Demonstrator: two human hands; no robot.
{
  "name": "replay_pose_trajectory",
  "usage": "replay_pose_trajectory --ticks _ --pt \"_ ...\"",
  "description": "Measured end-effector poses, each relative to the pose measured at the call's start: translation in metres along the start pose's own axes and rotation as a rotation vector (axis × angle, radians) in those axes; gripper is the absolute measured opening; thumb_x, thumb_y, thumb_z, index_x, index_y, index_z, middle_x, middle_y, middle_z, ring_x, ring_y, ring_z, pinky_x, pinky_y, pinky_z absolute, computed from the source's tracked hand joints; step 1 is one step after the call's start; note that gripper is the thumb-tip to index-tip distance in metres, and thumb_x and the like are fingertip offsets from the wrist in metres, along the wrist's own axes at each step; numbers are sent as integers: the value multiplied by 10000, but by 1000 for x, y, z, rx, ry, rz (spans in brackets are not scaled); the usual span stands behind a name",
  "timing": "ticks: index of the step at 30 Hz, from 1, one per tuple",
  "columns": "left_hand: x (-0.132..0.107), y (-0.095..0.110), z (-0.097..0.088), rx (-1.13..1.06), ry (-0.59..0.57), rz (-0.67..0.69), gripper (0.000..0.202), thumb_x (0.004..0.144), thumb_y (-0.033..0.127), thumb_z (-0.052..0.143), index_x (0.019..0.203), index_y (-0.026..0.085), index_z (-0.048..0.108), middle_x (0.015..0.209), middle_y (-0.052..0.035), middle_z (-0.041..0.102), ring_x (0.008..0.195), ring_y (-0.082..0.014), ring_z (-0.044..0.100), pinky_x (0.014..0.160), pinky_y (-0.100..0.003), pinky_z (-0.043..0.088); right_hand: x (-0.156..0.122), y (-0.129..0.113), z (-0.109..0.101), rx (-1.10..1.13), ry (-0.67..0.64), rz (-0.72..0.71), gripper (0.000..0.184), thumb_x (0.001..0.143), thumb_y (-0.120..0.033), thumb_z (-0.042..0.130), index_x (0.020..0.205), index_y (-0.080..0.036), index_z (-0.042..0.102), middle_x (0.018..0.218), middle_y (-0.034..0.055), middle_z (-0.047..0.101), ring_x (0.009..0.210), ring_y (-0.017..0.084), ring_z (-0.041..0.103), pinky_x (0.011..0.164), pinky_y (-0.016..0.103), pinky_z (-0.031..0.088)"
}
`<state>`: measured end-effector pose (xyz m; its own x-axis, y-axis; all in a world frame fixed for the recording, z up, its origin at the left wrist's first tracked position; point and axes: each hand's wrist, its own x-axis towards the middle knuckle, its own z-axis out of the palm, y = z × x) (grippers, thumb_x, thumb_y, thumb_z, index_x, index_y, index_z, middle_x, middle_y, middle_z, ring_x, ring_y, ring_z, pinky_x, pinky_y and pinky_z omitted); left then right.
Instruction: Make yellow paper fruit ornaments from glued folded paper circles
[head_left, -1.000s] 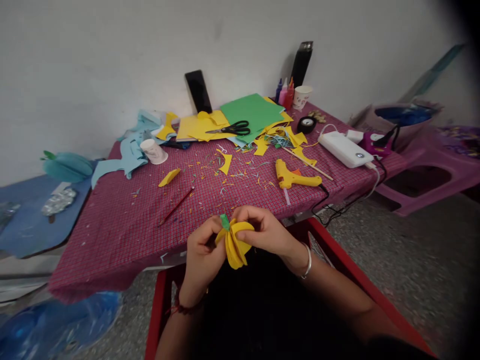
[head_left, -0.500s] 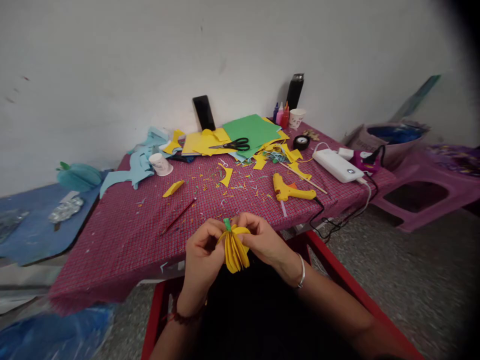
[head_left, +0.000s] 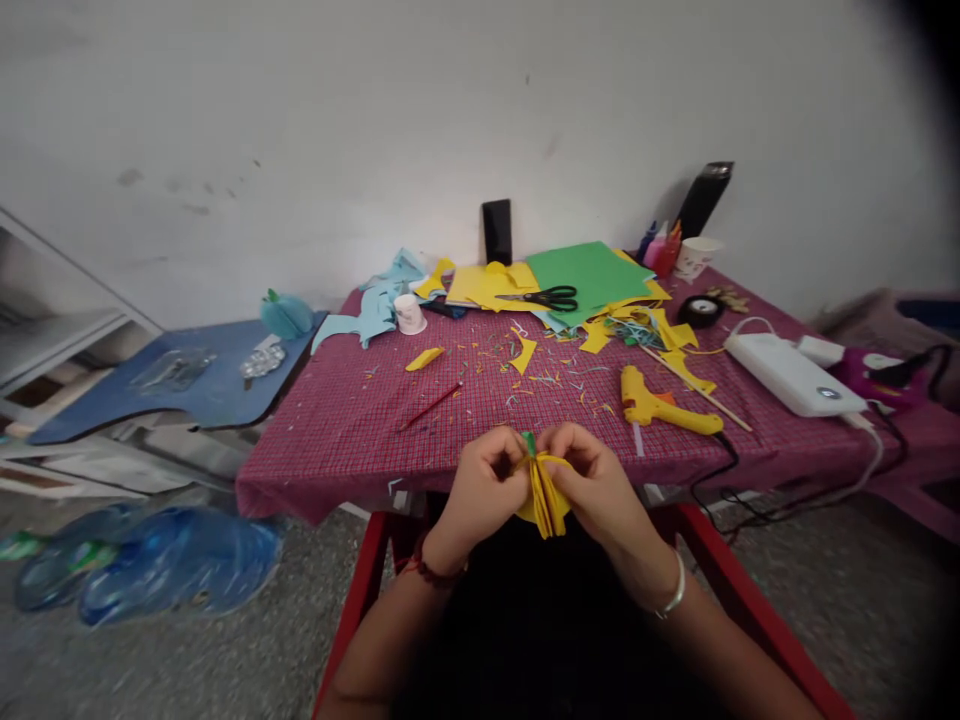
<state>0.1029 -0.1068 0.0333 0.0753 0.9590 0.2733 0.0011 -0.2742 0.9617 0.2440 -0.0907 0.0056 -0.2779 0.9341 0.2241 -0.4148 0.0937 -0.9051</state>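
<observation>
A yellow paper pumpkin (head_left: 547, 500) made of folded layers, with a green stem (head_left: 529, 444) on top, is held between both hands in front of the table's near edge. My left hand (head_left: 491, 485) pinches its left side close to the stem. On the other side, my right hand (head_left: 596, 485) grips the right-hand layers between thumb and fingers. The fingertips partly cover the paper. Beyond the hands lie a red pencil (head_left: 431, 407), a folded yellow paper piece (head_left: 425, 359) and a yellow hot glue gun (head_left: 667, 405).
Scissors (head_left: 544, 297) lie on yellow and green sheets (head_left: 592, 280). A paper cup (head_left: 409, 315), phone (head_left: 496, 232), tape roll (head_left: 700, 311) and white power bank (head_left: 795, 375) stand about the checked tablecloth (head_left: 315, 440). A black cord (head_left: 712, 480) hangs off the edge at right.
The view has swung left, so the table sits further right in the picture. The pumpkin's layers look pressed narrower, and both hands still hold it.
</observation>
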Motion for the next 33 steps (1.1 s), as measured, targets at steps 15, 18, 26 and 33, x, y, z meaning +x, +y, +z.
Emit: replay_pose_trajectory --ticks 15,18,26,33 --pt "-3 23 -11 -12 -66 -114 249 718 232 718 616 160 502 596 48 484 559 -77 415 539 -209 343 1 -26 24 153 75 74 213 672 -196 772 702 -207 561 720 -47 541 600 90 483 547 202 392" --pt "-3 25 -16 -55 -13 -149 199 712 229 724 652 161 547 600 44 519 539 -76 439 517 -200 358 0 -24 28 178 72 138 192 701 -242 765 770 -217 587 680 -54 532 555 87 461 523 209 373" --pt "1 18 -31 -157 69 -106 125 691 205 763 670 158 650 684 13 634 579 -83 545 559 -192 444 -1 -17 31 250 71 114 244 725 -272 746 912 -222 598 772 -36 586 638 99 513 592 225 397" --pt "1 19 -30 -269 105 -217 173 607 186 808 645 157 641 647 32 629 497 -72 529 476 -183 424 -3 -13 23 106 30 37 187 762 -296 720 753 -188 568 684 -46 545 615 88 497 596 227 395"
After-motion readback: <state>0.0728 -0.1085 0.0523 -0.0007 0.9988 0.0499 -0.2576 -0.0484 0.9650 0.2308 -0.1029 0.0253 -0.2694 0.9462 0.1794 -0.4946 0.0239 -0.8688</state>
